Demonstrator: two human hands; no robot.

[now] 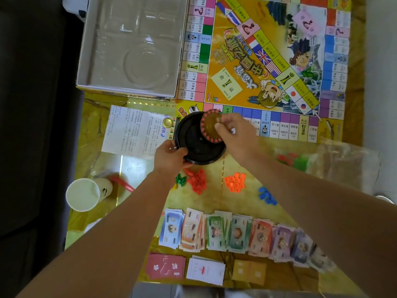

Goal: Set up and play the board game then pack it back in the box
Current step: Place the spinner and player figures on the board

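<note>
Head view: my left hand (171, 154) curls its fingers round the near-left rim of the black spinner base (197, 150), which sits on the board's (279, 61) near corner. My right hand (233, 131) pinches the red-rimmed wheel (209, 125), tilted over the base. I'd level it, centre it, then release. Tight margins: instruction sheet (129, 130) on the left, red houses (197, 180) just beside the near rim. Clear room looks to be upward.
</note>
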